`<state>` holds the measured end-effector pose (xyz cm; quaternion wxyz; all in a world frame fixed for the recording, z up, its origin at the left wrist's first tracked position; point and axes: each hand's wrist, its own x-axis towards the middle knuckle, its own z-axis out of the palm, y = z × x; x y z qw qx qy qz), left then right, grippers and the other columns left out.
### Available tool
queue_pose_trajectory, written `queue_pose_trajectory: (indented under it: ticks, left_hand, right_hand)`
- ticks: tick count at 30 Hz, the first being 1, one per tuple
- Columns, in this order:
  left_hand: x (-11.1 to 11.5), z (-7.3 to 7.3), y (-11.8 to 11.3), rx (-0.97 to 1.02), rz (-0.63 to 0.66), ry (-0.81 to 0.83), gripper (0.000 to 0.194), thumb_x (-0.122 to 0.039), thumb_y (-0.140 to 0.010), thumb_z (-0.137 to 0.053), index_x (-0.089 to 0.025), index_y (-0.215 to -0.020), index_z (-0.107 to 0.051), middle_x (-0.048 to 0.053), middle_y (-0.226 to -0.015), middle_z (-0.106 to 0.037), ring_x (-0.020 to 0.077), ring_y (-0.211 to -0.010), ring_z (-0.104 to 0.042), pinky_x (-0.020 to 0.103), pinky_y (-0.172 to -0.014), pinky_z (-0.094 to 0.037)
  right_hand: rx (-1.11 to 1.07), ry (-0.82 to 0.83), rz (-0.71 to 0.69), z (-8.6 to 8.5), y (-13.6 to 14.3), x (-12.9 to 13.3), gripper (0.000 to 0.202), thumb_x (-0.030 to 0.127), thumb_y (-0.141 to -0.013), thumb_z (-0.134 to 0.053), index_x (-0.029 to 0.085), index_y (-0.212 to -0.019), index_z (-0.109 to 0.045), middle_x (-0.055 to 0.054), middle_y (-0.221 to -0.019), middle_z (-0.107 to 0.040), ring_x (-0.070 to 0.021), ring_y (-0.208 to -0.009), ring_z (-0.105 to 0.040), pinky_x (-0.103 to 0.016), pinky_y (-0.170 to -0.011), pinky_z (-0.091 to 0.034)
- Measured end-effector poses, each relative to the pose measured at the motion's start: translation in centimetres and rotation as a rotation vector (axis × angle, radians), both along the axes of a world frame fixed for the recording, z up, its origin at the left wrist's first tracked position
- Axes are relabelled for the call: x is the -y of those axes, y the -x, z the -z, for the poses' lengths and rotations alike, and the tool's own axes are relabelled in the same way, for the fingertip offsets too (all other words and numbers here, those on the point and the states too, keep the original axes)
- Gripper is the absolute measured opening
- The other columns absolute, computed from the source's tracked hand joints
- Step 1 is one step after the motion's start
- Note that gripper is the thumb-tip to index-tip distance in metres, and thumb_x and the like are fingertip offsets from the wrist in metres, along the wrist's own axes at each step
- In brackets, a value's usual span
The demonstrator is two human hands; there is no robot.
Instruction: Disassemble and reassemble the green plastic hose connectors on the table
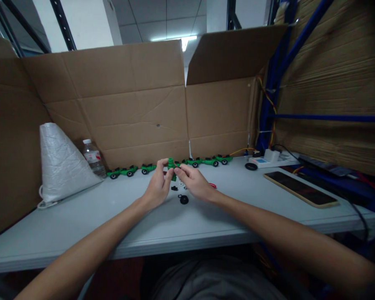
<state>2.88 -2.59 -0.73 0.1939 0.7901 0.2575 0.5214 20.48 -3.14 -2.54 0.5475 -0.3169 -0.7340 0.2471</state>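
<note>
My left hand point(158, 183) is closed around a green toy car body point(171, 163), held just above the table with one end pointing up. My right hand point(195, 182) has its fingers pinched together against the side of that body; whatever is between the fingertips is too small to make out. Below the hands lie a black toy wheel point(184, 200), a small black part point(174, 188) and several tiny rings. A red piece point(212, 186) shows partly from behind my right hand.
Several green toy cars point(121, 172) line the back of the table point(118, 221) along a cardboard wall point(137, 112). At left stand a silvery bag point(64, 162) and a water bottle point(93, 158). A phone point(301, 188), a power strip point(270, 158) and a black disc point(251, 166) lie at right.
</note>
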Motion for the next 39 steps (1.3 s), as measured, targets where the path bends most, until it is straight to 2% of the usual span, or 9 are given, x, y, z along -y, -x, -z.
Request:
queue_pose_trajectory:
  ticks: [5, 8, 11, 15, 18, 20, 27, 34, 39]
  left_hand:
    - [-0.1, -0.3, 0.2, 0.0, -0.001, -0.019, 0.027, -0.036, -0.099, -0.068, -0.023, -0.121, -0.059, 0.008, -0.119, -0.061, 0.0227, -0.114, -0.06, 0.039, -0.11, -0.048]
    - [0.1, -0.8, 0.3, 0.013, 0.02, 0.001, 0.025, -0.036, -0.095, -0.074, -0.022, -0.114, -0.066, 0.007, -0.112, -0.063, 0.0218, -0.107, -0.062, 0.038, -0.105, -0.051]
    - [0.2, -1.0, 0.5, -0.022, 0.024, -0.028, 0.022, -0.036, -0.098, -0.07, -0.021, -0.114, -0.066, 0.007, -0.113, -0.064, 0.0212, -0.107, -0.063, 0.035, -0.099, -0.055]
    - [-0.5, -0.6, 0.9, -0.065, 0.009, -0.062, 0.024, -0.039, -0.1, -0.067, -0.021, -0.116, -0.064, 0.007, -0.112, -0.066, 0.0203, -0.106, -0.065, 0.032, -0.09, -0.058]
    - [-1.0, -0.5, 1.1, -0.065, 0.05, -0.006, 0.025, -0.04, -0.101, -0.066, -0.02, -0.114, -0.062, 0.006, -0.108, -0.065, 0.0182, -0.101, -0.064, 0.027, -0.082, -0.056]
    - [-1.3, -0.5, 1.2, -0.058, 0.083, 0.012, 0.023, -0.04, -0.101, -0.067, -0.019, -0.109, -0.061, 0.004, -0.103, -0.064, 0.0164, -0.097, -0.062, 0.025, -0.08, -0.054]
    - [-1.4, -1.2, 1.6, -0.073, 0.114, 0.017, 0.021, -0.038, -0.101, -0.066, -0.018, -0.107, -0.062, 0.004, -0.1, -0.063, 0.0158, -0.094, -0.058, 0.027, -0.083, -0.047]
    - [-1.5, -1.3, 1.4, -0.005, 0.186, 0.19, 0.034, -0.048, -0.094, -0.074, -0.018, -0.099, -0.06, -0.001, -0.086, -0.055, 0.0131, -0.079, -0.052, 0.025, -0.072, -0.044]
    - [-2.0, -0.9, 1.4, 0.018, 0.283, 0.373, 0.039, -0.052, -0.092, -0.076, -0.018, -0.102, -0.059, -0.002, -0.08, -0.056, 0.0105, -0.069, -0.05, 0.022, -0.062, -0.04]
  right_hand:
    - [-0.27, 0.398, -0.324, -0.3, -0.3, -0.5, 0.049, 0.071, -0.094, -0.058, 0.025, -0.084, -0.045, 0.009, -0.064, -0.034, -0.0083, -0.045, -0.024, -0.023, -0.042, -0.019]
    - [-0.32, 0.504, -0.422, -0.6, -0.5, -0.4, 0.049, 0.069, -0.092, -0.062, 0.025, -0.08, -0.042, 0.01, -0.063, -0.033, -0.0072, -0.044, -0.022, -0.022, -0.041, -0.019]
    - [-0.255, 0.461, -0.409, -0.5, -0.7, -0.5, 0.05, 0.07, -0.095, -0.057, 0.025, -0.08, -0.042, 0.01, -0.063, -0.034, -0.0086, -0.046, -0.024, -0.024, -0.043, -0.022]
    - [-0.024, 0.157, -0.203, 0.1, -1.2, -0.7, 0.052, 0.07, -0.102, -0.044, 0.023, -0.081, -0.048, 0.005, -0.067, -0.042, -0.0125, -0.058, -0.037, -0.026, -0.053, -0.031]
    - [0.093, 0.039, -0.117, 0.3, -1.6, -0.9, 0.053, 0.069, -0.104, -0.042, 0.022, -0.081, -0.05, 0.002, -0.072, -0.047, -0.0142, -0.067, -0.043, -0.028, -0.06, -0.034]
    - [0.084, 0.062, -0.13, 0.4, -1.6, -1.1, 0.053, 0.07, -0.102, -0.045, 0.022, -0.08, -0.049, 0.003, -0.071, -0.045, -0.0139, -0.065, -0.041, -0.028, -0.059, -0.033]
    - [-0.122, 0.35, -0.378, 0.3, -0.9, -1.7, 0.058, 0.079, -0.087, -0.064, 0.024, -0.081, -0.045, 0.008, -0.065, -0.037, -0.0098, -0.052, -0.031, -0.025, -0.048, -0.026]
    - [-0.127, 0.457, -0.41, -0.4, -1.5, -1.0, 0.06, 0.074, -0.082, -0.073, 0.024, -0.077, -0.041, 0.011, -0.06, -0.029, -0.0066, -0.048, -0.019, -0.024, -0.044, -0.014]
    - [-0.071, 0.423, -0.391, -0.3, -1.8, -0.9, 0.057, 0.071, -0.085, -0.072, 0.024, -0.076, -0.042, 0.011, -0.058, -0.032, -0.0067, -0.047, -0.021, -0.024, -0.044, -0.014]
